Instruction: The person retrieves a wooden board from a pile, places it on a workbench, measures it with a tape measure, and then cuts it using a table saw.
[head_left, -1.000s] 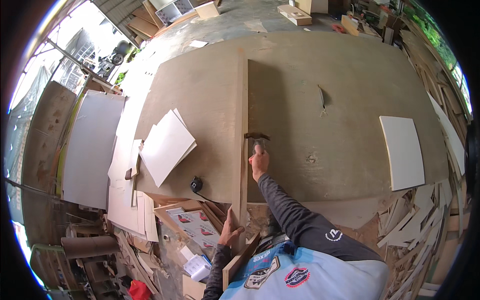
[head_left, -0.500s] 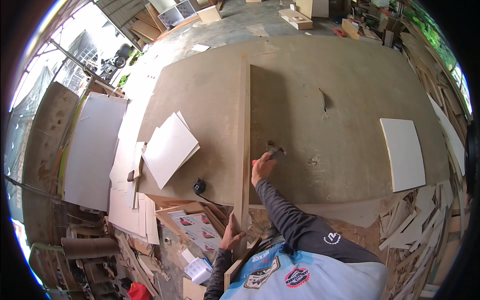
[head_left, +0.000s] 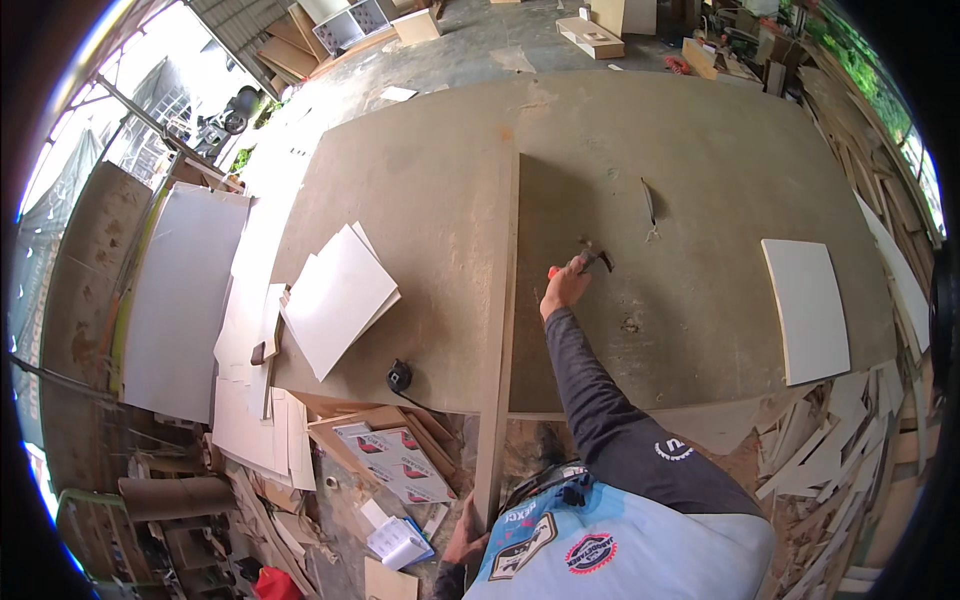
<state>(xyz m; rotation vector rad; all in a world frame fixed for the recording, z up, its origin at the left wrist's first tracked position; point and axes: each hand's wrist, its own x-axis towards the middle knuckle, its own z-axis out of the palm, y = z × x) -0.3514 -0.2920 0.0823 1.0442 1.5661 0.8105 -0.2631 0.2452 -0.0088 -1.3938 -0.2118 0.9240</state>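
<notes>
A long, narrow wooden board (head_left: 502, 330) stands on edge across the big brown worktable (head_left: 430, 200), its near end reaching past the table's edge towards my body. Low in the view, my left hand (head_left: 465, 535) grips that near end from the left side, its fingers partly hidden behind the wood. My right hand (head_left: 567, 287) is closed around the handle of a claw hammer (head_left: 600, 258), held to the right of the board and apart from it. A bit of red shows at the handle's end.
White panels (head_left: 340, 300) lie stacked on the table's left, with a black tape measure (head_left: 399, 376) nearby. One white panel (head_left: 806, 310) sits at the right edge, and a thin dark tool (head_left: 648, 200) lies farther in. Wood offcuts (head_left: 830, 440) crowd the right side.
The board has slid nearer to me and slightly right, my left hand moving down with it. My right hand has carried the hammer farther away and to the right.
</notes>
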